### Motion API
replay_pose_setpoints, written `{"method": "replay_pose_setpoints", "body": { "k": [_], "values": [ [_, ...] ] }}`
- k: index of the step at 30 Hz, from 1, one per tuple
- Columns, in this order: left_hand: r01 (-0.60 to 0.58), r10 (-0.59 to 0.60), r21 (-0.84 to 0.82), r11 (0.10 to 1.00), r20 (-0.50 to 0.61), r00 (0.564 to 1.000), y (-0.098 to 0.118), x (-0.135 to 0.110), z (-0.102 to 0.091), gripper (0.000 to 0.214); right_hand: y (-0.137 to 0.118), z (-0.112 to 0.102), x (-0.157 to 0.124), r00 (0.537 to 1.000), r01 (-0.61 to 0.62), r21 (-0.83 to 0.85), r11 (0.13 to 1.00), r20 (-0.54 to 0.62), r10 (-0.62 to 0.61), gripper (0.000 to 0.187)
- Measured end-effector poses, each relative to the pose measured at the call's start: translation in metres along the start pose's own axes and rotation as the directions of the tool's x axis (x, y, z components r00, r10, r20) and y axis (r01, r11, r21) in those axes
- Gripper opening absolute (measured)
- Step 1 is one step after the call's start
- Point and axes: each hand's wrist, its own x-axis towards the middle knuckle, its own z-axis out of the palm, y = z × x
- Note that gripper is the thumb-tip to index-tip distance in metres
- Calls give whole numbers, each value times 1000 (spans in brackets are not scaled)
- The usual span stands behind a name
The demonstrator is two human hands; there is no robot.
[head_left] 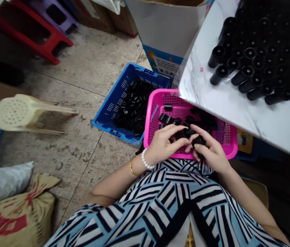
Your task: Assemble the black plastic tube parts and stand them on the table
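A pink plastic basket (148, 116) rests on my lap, with several short black cylinders (168, 107) lying loose in it. Over its near side, my left hand (164, 140) is closed on a black cylinder (184, 133). Close beside it, my right hand (210, 151) has thumb and fingers pinched round another black cylinder (199, 140). The two hands nearly meet at their fingertips, and fingers partly cover both pieces. A pearl bracelet (145, 159) and a thin gold bangle circle my left wrist.
A marble-patterned table (196, 82) at the right carries many standing black tubes (250, 55). A blue crate (104, 113) of black pieces sits on the floor left of the basket. Behind stands a large carton (170, 31). A cream stool (16, 111) and a tied sack (19, 219) are farther left.
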Motion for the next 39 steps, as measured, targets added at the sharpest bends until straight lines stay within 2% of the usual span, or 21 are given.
{"method": "replay_pose_setpoints", "body": {
  "k": [3,5,10,15,20,23,30,32,36,39],
  "values": [
    [-69,64,98,993,47,997,3,-6,-6,36,-1,0,-3,993,-9,92,996,-115,20,58],
    [-98,90,115,988,74,993,4,-8,-4,37,-3,1,-6,989,21,27,999,-144,-17,56],
    [-189,177,114,975,110,978,1,-6,3,33,-6,7,-9,986,82,-179,980,-129,-106,51],
    [-225,214,91,970,118,970,-3,-7,5,35,0,11,-10,975,80,-248,966,-181,-127,38],
    [-208,196,125,970,101,975,-8,-12,6,37,6,15,-13,974,35,-132,991,-217,-63,33],
    [-204,191,126,971,110,975,-11,-14,7,37,9,17,-14,972,52,-127,991,-220,-79,34],
    [-194,180,108,975,129,975,-14,-15,10,33,15,16,-14,983,77,-345,936,-133,-130,40],
    [-192,178,104,976,135,975,-15,-16,10,33,16,14,-12,990,97,-418,903,-50,-130,48],
    [-158,140,78,984,195,971,-20,-21,12,37,19,9,-12,969,231,-597,768,212,-127,81],
    [-94,69,66,993,315,947,-21,-25,14,31,19,1,-14,961,251,-733,632,266,-74,98]
  ]
}}
